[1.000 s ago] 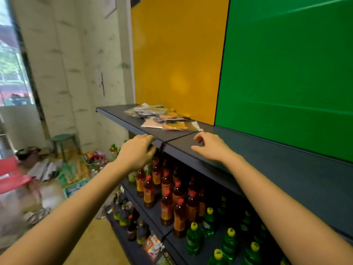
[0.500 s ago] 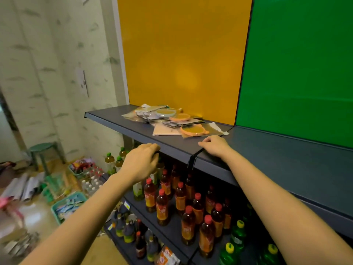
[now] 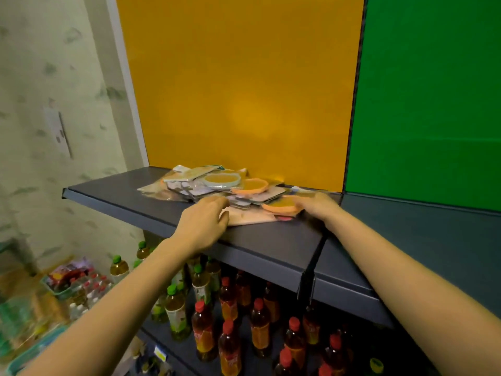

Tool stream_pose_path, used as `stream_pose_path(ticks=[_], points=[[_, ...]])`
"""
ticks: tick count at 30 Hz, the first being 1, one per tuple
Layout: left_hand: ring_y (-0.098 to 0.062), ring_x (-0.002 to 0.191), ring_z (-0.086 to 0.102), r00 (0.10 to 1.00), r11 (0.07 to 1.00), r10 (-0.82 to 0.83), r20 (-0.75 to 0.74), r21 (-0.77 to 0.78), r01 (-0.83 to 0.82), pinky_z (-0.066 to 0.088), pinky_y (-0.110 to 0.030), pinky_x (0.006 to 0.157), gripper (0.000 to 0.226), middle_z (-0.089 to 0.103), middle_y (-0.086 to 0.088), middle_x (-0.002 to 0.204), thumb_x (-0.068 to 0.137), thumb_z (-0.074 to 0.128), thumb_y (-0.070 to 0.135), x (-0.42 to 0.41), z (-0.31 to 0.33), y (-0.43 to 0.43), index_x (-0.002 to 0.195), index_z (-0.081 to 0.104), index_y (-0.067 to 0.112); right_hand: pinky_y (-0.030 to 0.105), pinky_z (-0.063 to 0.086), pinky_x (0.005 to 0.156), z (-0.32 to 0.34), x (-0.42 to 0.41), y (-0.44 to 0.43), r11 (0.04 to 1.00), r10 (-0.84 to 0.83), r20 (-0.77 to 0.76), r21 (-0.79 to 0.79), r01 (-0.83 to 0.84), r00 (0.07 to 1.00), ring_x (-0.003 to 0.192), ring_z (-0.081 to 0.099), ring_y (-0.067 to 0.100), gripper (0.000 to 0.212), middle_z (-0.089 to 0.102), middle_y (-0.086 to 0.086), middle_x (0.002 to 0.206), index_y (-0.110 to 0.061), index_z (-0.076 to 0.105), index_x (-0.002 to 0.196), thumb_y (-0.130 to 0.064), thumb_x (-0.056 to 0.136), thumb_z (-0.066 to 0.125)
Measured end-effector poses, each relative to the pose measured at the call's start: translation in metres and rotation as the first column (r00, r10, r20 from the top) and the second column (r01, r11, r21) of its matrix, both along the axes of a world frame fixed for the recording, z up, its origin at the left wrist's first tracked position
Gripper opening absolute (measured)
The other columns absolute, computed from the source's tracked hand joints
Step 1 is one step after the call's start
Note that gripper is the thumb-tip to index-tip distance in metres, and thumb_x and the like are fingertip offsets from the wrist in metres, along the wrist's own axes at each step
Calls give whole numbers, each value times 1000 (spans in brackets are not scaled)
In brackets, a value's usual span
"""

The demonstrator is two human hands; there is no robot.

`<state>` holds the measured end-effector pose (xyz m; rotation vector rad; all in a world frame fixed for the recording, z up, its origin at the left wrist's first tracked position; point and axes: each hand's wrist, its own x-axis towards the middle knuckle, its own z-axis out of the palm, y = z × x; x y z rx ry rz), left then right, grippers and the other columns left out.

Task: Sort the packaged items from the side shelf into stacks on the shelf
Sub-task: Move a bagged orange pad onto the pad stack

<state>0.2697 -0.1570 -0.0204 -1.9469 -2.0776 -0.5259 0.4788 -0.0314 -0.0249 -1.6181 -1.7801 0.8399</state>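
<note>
— So where are the packets (image 3: 217,185)?
— Heaped loosely on the shelf (image 3: 130,202), against the yellow panel (image 3: 244,90).
— Grip?
— Left hand (image 3: 203,223) curls at a flat pouch (image 3: 250,217), right hand (image 3: 315,206) touches an orange-rimmed disc (image 3: 283,206); neither clearly holds yet.
— Handling?
— Probably light, slippery; pinch the edges.

Both forearms are running off the bottom edge, so the elbows are out of view. The fingertips of the left hand (image 3: 204,223) are lying against a pale packet (image 3: 250,216), and whether they are gripping it is unclear. The right hand (image 3: 319,207) is blurring where it meets the orange-rimmed packet (image 3: 283,206), hiding its fingers. Print on the heaped packets (image 3: 214,183) is too small to read. Bottles (image 3: 260,325) below are partly hiding under the shelf (image 3: 130,202).
</note>
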Motion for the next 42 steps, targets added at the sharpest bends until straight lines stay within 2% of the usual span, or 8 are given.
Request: stream_pose_path(ticks=[5,9,16,23,25,29,34,42], points=[[-23,117,53,998,995,-32,58,98,26,48,-38,87,32,59,-3,126,95,41,29,-25,1,40,121,55,18,34,50,75,10,-24,23,992,-118,-320,-84,96,940,98,59,24,94,55,7,118,-2,12,146,-38,81,68],[-25,114,53,995,991,-52,82,131,41,47,-38,85,31,60,-6,123,94,43,28,-44,5,70,118,56,14,17,45,34,14,-32,29,980,-192,-405,-132,151,894,67,57,18,77,55,7,87,-6,13,138,-11,83,66],[-32,120,48,997,996,41,58,75,-46,41,-39,94,43,55,-16,130,93,42,32,-85,17,123,124,51,4,39,49,81,43,9,37,935,-291,-346,96,342,892,99,55,28,60,50,18,120,-4,26,133,0,82,59],[-37,128,43,972,971,148,181,-212,-109,40,-45,101,111,48,-20,139,64,36,87,-109,22,168,132,47,1,20,48,44,59,-16,21,912,-308,-439,117,394,844,63,49,12,59,51,8,101,-9,25,135,1,85,55],[-36,134,37,969,962,119,218,-267,-58,33,-45,107,120,41,-17,146,56,39,91,-112,24,177,137,41,3,23,51,49,56,-30,19,909,-307,-463,115,400,831,60,50,12,59,50,2,87,-8,26,135,1,85,56],[-35,128,45,957,953,55,286,-301,35,41,-42,102,124,49,-16,139,47,54,88,-120,28,194,135,40,2,39,54,74,46,-56,15,915,-292,-518,93,392,804,67,58,15,62,49,-4,88,-10,27,138,0,86,58],[-35,132,39,927,937,-21,375,-316,149,38,-41,101,111,41,-19,144,61,72,63,-125,35,203,140,26,0,42,54,79,37,-77,14,893,-332,-549,79,443,767,77,60,16,62,51,6,111,-11,29,138,-2,85,60],[-32,123,48,732,945,-294,615,73,318,43,-41,94,105,49,-14,135,53,89,34,-130,24,216,137,30,8,51,51,92,25,-92,9,859,-397,-589,30,510,704,111,60,33,63,51,12,126,-15,31,135,-6,82,63]])
